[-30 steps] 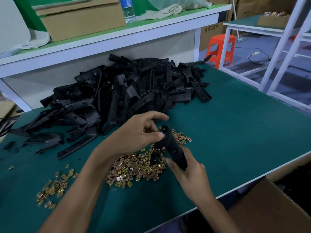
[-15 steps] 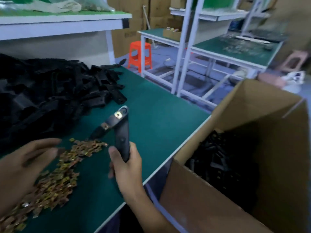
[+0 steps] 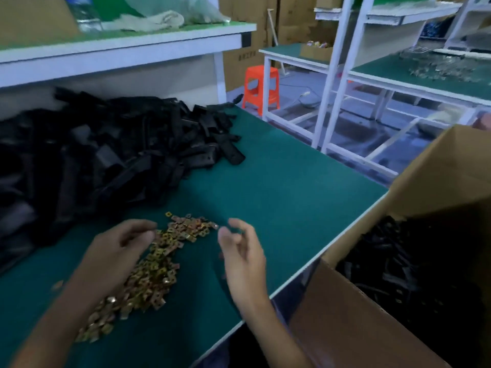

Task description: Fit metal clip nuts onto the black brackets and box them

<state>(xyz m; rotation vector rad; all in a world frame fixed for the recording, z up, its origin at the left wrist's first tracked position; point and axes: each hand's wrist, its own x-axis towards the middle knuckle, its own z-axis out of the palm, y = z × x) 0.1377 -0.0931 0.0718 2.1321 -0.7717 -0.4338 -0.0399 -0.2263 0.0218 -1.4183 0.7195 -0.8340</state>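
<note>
The clip nuts (image 3: 152, 269) lie in a loose, brass-coloured pile on the near part of the green desk (image 3: 287, 197), running from the near left up towards the middle. Just beyond them, on the far left of the desk, we see the black brackets (image 3: 111, 158) heaped in a large tangled mound that reaches back to the wall under the shelf (image 3: 119, 47).

The left hand (image 3: 114, 253) hangs over the left side of the pile, its fingers bent and the fingertips down at the nuts. The blur keeps us from telling whether its grip has closed on one. The right hand (image 3: 245, 254) floats just right of the pile, above bare desk. Its grip is loose and empty, with the fingers lightly curled and the thumb apart from them.

At the near right, off the desk edge, stands an open cardboard box (image 3: 345, 322), and we make out more black brackets (image 3: 403, 272) lying inside it in shadow.

Further out, a water bottle (image 3: 85, 14) and a pale cloth (image 3: 159, 19) rest on the shelf. An orange stool (image 3: 261, 87) stands on the floor past the far end of the desk, and white-framed benches (image 3: 342, 75) with green tops fill the far right.
</note>
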